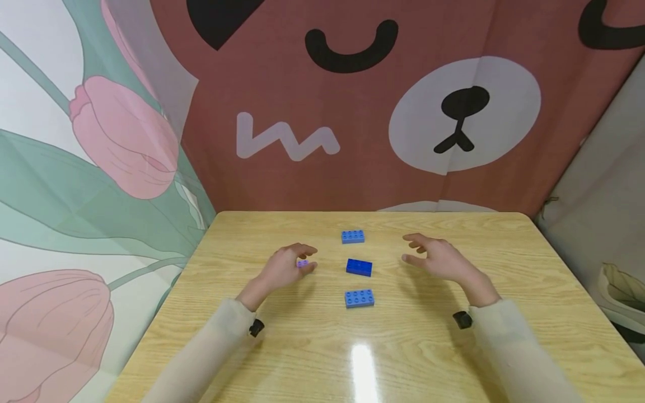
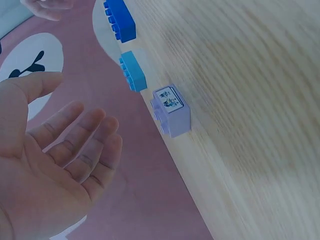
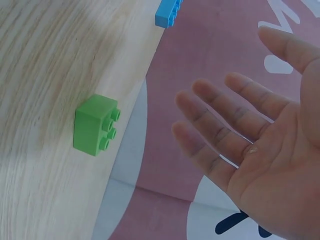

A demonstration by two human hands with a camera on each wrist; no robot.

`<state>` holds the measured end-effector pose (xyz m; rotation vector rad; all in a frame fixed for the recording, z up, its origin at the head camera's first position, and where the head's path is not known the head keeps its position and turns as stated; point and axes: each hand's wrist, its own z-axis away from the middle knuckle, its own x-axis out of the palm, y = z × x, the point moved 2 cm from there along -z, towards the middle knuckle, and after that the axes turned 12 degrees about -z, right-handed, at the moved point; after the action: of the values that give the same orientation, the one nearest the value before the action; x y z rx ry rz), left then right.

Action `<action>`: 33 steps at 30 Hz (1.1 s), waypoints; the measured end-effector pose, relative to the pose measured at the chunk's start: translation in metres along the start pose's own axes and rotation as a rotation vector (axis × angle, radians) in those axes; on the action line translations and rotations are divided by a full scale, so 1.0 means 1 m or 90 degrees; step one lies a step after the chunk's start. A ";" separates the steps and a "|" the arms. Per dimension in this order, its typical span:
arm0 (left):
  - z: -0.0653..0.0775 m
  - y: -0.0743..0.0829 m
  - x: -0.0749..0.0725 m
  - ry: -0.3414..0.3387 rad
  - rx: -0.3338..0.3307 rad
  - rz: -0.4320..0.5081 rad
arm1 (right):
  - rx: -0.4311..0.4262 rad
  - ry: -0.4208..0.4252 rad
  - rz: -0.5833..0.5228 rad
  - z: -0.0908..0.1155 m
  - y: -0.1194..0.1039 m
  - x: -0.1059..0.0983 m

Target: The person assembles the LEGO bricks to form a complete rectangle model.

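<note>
My left hand (image 1: pixel 285 267) hovers above the table with its fingers relaxed and nothing in them. A small purple brick (image 1: pixel 302 263) shows between its thumb and fingers in the head view; the left wrist view has this brick (image 2: pixel 172 115), with a printed picture on one side, standing apart from the hand. My right hand (image 1: pixel 443 259) hovers on the other side, fingers loosely spread and holding nothing. Near it in the right wrist view stands a green brick (image 3: pixel 94 126), hidden behind the hand in the head view.
Between the hands, three longer bricks form a column: a light blue one (image 1: pixel 353 237) at the back, a dark blue one (image 1: pixel 359 267) in the middle, a light blue one (image 1: pixel 359 298) in front. The wooden table (image 1: pixel 312 347) meets a bear-patterned curtain (image 1: pixel 353 179) behind.
</note>
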<state>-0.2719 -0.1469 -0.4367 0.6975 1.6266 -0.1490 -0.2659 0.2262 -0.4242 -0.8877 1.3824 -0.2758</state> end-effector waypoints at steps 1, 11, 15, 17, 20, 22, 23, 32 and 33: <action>0.000 0.001 0.000 -0.002 0.001 0.006 | 0.000 -0.001 0.000 0.000 0.000 0.001; 0.000 0.007 0.009 -0.025 0.005 0.051 | -0.019 -0.005 -0.015 -0.003 0.001 0.007; 0.000 0.010 0.016 -0.044 0.005 0.068 | -0.025 -0.003 -0.022 -0.005 0.002 0.010; 0.000 0.012 0.018 -0.050 0.006 0.081 | -0.028 -0.002 -0.025 -0.006 0.002 0.011; 0.001 0.016 0.021 -0.058 0.009 0.094 | -0.030 0.000 -0.029 -0.006 0.001 0.013; 0.001 0.018 0.022 -0.058 0.011 0.101 | -0.029 0.000 -0.032 -0.007 0.001 0.014; 0.001 0.019 0.023 -0.061 0.009 0.106 | -0.028 0.001 -0.036 -0.007 0.000 0.015; 0.003 0.026 0.031 -0.084 0.021 0.140 | -0.044 0.007 -0.055 -0.012 -0.003 0.023; 0.003 0.027 0.031 -0.086 0.020 0.144 | -0.043 0.007 -0.059 -0.012 -0.003 0.024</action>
<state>-0.2561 -0.1157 -0.4584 0.8722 1.4086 -0.0568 -0.2707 0.2037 -0.4388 -1.0095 1.3699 -0.3064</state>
